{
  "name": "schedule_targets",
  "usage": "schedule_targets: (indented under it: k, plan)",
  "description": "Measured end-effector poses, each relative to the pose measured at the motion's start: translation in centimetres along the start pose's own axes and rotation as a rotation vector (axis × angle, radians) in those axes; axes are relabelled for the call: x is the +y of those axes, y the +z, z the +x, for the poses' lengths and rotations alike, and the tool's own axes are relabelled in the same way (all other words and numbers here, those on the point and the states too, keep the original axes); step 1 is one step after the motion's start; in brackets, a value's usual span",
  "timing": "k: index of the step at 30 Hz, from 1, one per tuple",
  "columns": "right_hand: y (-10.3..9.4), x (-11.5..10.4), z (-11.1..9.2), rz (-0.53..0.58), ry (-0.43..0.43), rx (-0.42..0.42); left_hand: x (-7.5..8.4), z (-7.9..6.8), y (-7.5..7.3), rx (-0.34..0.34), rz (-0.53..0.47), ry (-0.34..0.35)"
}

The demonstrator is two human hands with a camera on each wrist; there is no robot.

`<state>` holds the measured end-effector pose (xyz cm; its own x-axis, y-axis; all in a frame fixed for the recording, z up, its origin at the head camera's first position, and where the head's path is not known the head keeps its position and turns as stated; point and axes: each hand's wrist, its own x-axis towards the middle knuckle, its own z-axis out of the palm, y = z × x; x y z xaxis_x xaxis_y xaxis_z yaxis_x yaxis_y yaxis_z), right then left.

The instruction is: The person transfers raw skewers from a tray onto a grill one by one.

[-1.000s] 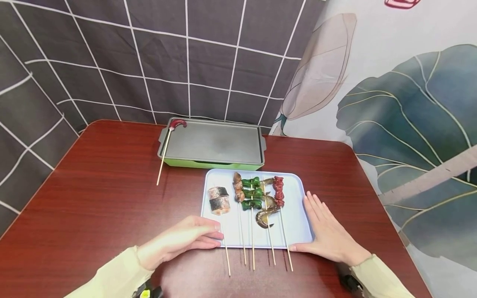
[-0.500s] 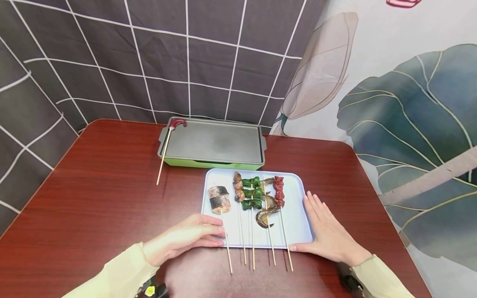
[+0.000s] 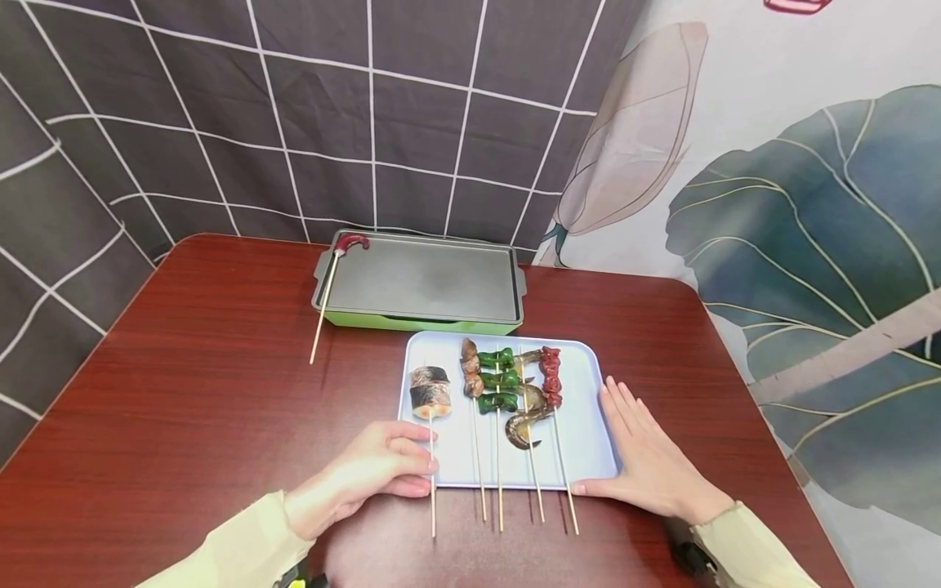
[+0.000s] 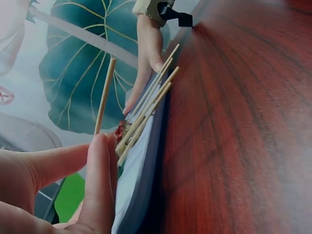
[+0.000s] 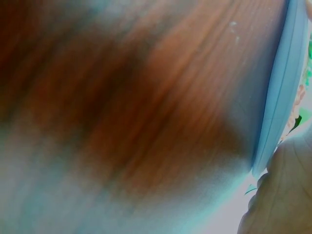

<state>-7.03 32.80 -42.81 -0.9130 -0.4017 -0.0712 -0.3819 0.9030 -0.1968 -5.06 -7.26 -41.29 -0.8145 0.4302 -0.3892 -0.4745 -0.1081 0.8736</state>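
Observation:
My left hand [image 3: 378,465] pinches the wooden stick of a fish skewer [image 3: 430,394] between thumb and fingertips at the tray's front left. In the left wrist view the stick's bare end [image 4: 105,97] juts up past the fingers. The fish, with dark and silvery skin, lies over the left side of the pale blue tray [image 3: 588,445]. Along the tray's right edge rests my right hand [image 3: 647,457], fingers straight, thumb at the front corner. Between the hands lie skewers of brown pieces [image 3: 471,371], green peppers [image 3: 497,381], dark curved pieces [image 3: 519,430] and red meat [image 3: 550,377].
Behind the tray stands a green-sided grill with a grey plate [image 3: 434,278]. A skewer with a dark red curved piece [image 3: 349,242] lies over its left end, stick [image 3: 323,314] hanging past the front. Several stick ends overhang the tray's front edge, above the red-brown table [image 3: 184,392].
The fish skewer has turned in my left hand: its stick end swung left, and the fish shows a different side. The right hand and the other skewers have stayed put.

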Motion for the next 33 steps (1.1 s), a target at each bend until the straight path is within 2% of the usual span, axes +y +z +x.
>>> schedule_targets:
  k: [7, 16, 25, 33]
  plan:
    - [0.0, 0.0, 0.1, -0.007, -0.005, 0.003, -0.4, -0.1, -0.4, 0.007, 0.003, 0.015]
    - [0.0, 0.0, 0.0, -0.006, -0.008, 0.011, -0.6, -0.4, -0.9, 0.077, 0.044, 0.063]
    - [0.0, -0.2, 0.0, 0.003, -0.012, 0.014, 0.8, -1.1, -1.5, 0.119, 0.075, 0.126]
    - [-0.1, -0.1, 0.0, 0.005, 0.003, -0.002, 3.3, -1.3, -2.3, 0.140, 0.154, 0.213]
